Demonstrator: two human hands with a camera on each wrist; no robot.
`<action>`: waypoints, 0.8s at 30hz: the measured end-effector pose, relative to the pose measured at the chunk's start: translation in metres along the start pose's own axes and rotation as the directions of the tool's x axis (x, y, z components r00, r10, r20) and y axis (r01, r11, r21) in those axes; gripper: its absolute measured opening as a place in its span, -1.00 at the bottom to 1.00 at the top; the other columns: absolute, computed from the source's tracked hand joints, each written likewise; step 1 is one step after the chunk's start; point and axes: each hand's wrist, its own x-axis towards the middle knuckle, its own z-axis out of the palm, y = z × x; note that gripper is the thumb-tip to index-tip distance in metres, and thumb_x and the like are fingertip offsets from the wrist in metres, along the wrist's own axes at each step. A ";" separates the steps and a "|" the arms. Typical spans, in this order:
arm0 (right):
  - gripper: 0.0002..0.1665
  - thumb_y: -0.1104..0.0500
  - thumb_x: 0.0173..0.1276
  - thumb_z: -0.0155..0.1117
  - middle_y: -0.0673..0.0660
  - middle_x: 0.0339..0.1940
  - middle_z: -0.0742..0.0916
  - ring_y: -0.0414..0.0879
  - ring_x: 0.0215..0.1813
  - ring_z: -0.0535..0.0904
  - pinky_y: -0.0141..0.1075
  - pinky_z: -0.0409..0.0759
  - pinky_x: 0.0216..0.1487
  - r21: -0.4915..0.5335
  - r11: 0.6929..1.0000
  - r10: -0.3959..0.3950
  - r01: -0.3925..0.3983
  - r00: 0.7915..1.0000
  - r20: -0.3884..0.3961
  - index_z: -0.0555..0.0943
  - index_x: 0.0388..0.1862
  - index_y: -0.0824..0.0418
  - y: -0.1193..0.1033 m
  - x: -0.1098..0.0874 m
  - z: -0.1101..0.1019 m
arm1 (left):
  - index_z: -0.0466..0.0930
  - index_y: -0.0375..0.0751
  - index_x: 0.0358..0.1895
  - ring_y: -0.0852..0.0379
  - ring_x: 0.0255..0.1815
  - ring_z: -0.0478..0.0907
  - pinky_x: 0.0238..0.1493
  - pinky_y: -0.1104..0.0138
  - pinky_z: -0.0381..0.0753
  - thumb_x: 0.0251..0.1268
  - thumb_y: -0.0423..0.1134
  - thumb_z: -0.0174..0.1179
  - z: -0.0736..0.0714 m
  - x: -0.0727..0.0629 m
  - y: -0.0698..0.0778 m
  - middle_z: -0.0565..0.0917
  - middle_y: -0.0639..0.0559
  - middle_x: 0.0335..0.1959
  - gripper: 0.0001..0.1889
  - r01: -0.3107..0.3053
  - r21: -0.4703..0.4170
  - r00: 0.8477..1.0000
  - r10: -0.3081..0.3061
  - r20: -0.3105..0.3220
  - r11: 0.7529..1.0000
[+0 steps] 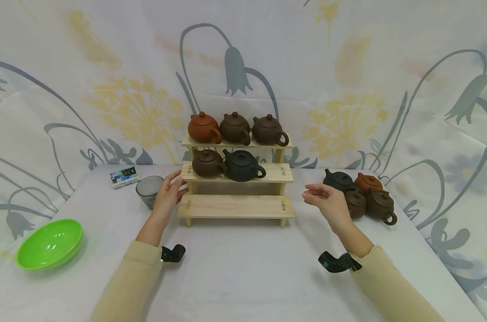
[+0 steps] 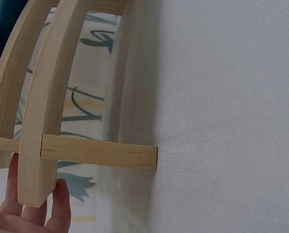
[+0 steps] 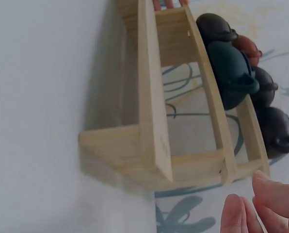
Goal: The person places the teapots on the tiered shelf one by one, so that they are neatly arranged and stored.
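A three-step wooden display stand (image 1: 235, 206) stands at the middle of the table. My left hand (image 1: 169, 197) is at its left end, fingertips touching the wood in the left wrist view. An orange-brown teapot (image 1: 203, 128) and two dark brown teapots (image 1: 234, 128) (image 1: 267, 129) sit on the top step. On the middle step are a brown teapot (image 1: 206, 163) and a black teapot (image 1: 243, 165). My right hand (image 1: 328, 201) hovers right of the stand, fingers loosely bent and holding nothing. Beside it is a cluster of teapots: black (image 1: 339, 180), orange-brown (image 1: 367, 182), brown (image 1: 355, 205) and brown (image 1: 379, 205).
A grey glass cup (image 1: 148, 190) stands just left of my left hand, with a small colourful box (image 1: 124, 177) behind it. Near the table's left edge lies a green bowl (image 1: 50, 243). A patterned cloth (image 1: 243, 89) hangs behind the white table.
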 end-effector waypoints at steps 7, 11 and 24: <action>-0.50 0.22 0.27 0.29 0.01 -0.30 0.67 -0.17 -0.24 0.66 -0.32 0.57 -0.09 0.006 0.999 0.044 -0.044 0.998 -0.033 0.46 0.11 0.47 0.016 -0.009 -0.020 | 0.02 -0.03 0.45 -0.16 0.24 0.34 0.27 0.10 0.22 0.51 -0.02 -0.23 0.000 0.000 -0.001 0.30 -0.24 0.28 -0.48 0.000 -0.003 1.000 0.000 -0.002 1.000; -0.46 0.18 0.28 0.30 -0.07 -0.33 0.67 -0.26 -0.27 0.65 -0.28 0.56 -0.06 0.007 0.998 0.062 -0.062 0.997 -0.038 0.44 0.14 0.47 0.025 -0.013 -0.032 | 0.03 -0.04 0.45 -0.16 0.25 0.33 0.26 0.10 0.22 0.51 -0.02 -0.23 0.000 0.000 -0.002 0.30 -0.25 0.27 -0.48 -0.007 -0.013 1.000 0.007 0.001 1.000; -0.40 0.16 0.25 0.32 -0.19 -0.40 0.70 -0.37 -0.35 0.63 -0.46 0.57 -0.24 -0.008 0.996 0.084 -0.086 0.982 -0.170 0.42 0.13 0.54 0.048 -0.028 -0.065 | 0.02 -0.04 0.45 -0.16 0.24 0.33 0.26 0.10 0.23 0.51 0.00 -0.22 0.000 0.000 0.000 0.30 -0.24 0.28 -0.47 -0.013 -0.015 1.000 0.013 0.006 1.000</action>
